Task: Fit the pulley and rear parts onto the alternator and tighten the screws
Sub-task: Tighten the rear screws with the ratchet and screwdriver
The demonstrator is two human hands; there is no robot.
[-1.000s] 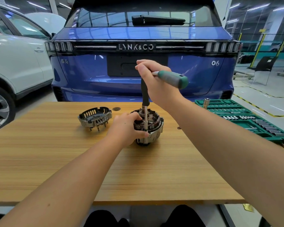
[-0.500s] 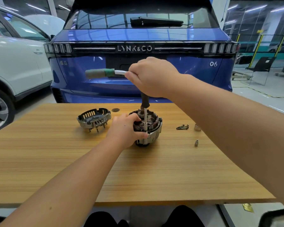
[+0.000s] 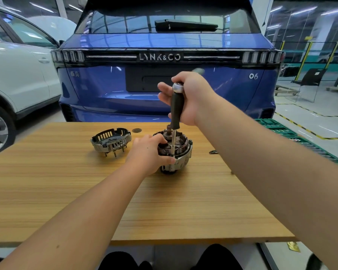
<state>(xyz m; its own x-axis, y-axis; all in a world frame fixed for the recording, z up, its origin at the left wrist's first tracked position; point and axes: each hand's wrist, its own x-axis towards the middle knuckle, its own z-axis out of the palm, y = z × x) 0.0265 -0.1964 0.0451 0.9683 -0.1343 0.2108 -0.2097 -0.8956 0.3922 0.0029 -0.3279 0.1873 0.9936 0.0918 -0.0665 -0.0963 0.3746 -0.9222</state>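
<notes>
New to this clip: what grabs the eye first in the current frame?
The blue car fills the background, its tailgate reading LYNK&CO. In front of it, mid-table, the right hand grips a ratchet driver standing upright on the alternator, which the left hand holds steady. To the left on the wooden table lies a separate slotted rear cover, and a green socket tray sits at the right edge.

Bare table (image 3: 183,207) nearer than left hand (image 3: 147,152); rear housing (image 3: 110,140) obstructs its left; possibly screws (image 3: 213,152) rightward.
</notes>
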